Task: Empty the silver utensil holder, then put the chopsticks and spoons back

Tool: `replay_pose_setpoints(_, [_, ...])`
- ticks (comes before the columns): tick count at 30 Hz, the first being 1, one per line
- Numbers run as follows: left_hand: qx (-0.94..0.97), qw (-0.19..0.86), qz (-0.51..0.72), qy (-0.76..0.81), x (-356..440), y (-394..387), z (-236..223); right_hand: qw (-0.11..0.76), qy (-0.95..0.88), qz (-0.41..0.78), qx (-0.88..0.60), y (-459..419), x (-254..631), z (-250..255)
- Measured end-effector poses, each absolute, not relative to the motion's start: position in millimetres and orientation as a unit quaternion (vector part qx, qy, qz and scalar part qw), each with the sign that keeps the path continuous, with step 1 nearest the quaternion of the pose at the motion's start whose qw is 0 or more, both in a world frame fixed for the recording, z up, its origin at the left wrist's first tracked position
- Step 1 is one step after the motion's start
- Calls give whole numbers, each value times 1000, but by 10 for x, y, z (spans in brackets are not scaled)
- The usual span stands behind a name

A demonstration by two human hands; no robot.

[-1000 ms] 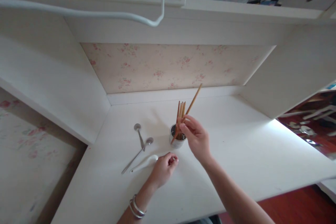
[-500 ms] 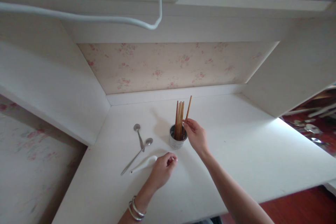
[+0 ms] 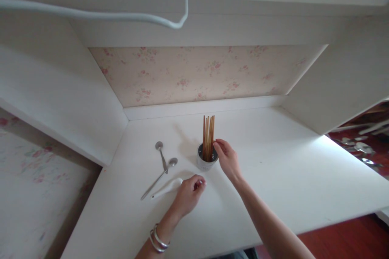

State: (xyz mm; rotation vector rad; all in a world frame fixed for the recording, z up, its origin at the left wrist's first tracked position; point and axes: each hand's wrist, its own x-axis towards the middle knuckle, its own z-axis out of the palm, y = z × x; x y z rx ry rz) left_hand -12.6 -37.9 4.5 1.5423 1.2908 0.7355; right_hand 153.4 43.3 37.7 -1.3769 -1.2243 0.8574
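Several brown wooden chopsticks (image 3: 208,139) stand upright in a small white perforated holder (image 3: 205,166) on the white table. At the bundle's right side, my right hand (image 3: 228,160) is closed, its thumb and fingertips pinching a chopstick just above the rim. My left hand (image 3: 189,195) rests on the table in front of the holder, fingers loosely curled, with nothing visible in them. Beside it lies a white soup spoon (image 3: 167,189), its bowl end partly hidden by the hand. Farther left, a long metal spoon (image 3: 158,180) lies across the handle of a shorter metal spoon (image 3: 161,153).
A floral-papered wall panel (image 3: 182,77) and white side boards enclose the white table (image 3: 273,170). Overhead, a white cable (image 3: 121,17) hangs below the cupboard. At the right edge, metalware (image 3: 361,147) lies on a lower red surface.
The chopstick in my right hand, which leaned out to the right, now stands lower and close against the others. My left hand stays where it was.
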Motion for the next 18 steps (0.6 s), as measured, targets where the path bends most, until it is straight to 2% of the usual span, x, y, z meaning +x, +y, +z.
replay_pose_setpoints(6, [622, 481, 303, 539, -213, -439, 228, 567, -481, 375, -554, 343, 1638, 212])
replay_pose_setpoints(8, [636, 431, 306, 563, -362, -434, 346, 582, -459, 386, -550, 313, 1691, 105])
replay_pose_setpoints(13, [665, 216, 242, 673, -892, -278, 464, 563, -431, 408, -576, 237, 1778, -183])
replay_pose_setpoints(18, [693, 131, 127, 697, -1158, -112, 313, 545, -443, 404, -586, 197, 1786, -293])
